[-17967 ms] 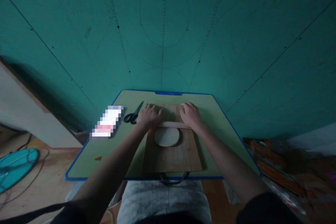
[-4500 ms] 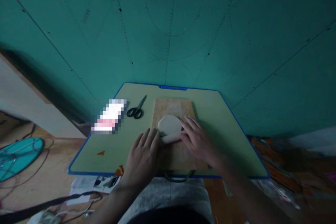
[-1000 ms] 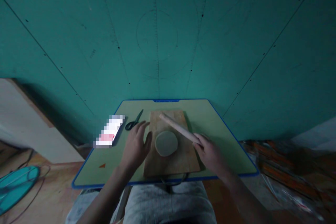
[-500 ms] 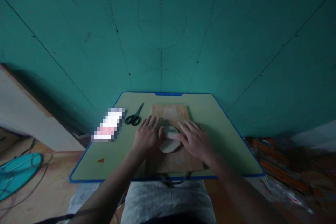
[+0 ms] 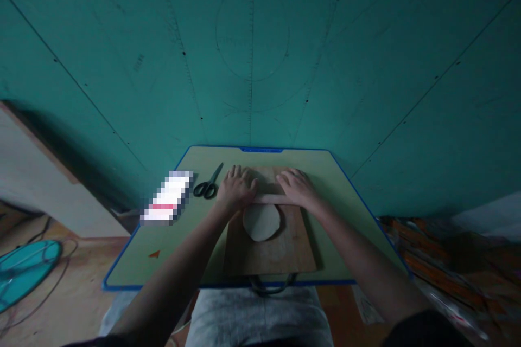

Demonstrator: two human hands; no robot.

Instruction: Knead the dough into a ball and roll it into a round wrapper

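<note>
A pale rolling pin (image 5: 271, 199) lies crosswise on a wooden board (image 5: 271, 257), at the far edge of a round, flat piece of dough (image 5: 261, 222). My left hand (image 5: 237, 188) rests on the pin's left end, palm down, fingers stretched forward. On the right end lies my right hand (image 5: 298, 186), also palm down, its fingers extended and slightly bent. Both palms press on the pin without wrapping around it, and hide its ends. Left of my left hand are black-handled scissors (image 5: 208, 183).
The board lies on a blue-rimmed table (image 5: 342, 217). A pixelated phone-like object (image 5: 169, 195) and a small orange triangle (image 5: 154, 254) are on its left side. A green wall (image 5: 260, 103) rises behind. A cord loop (image 5: 272, 288) hangs at the board's near edge.
Both hands have moved forward with the rolling pin, from the middle of the dough to its far edge. More of the dough round now shows.
</note>
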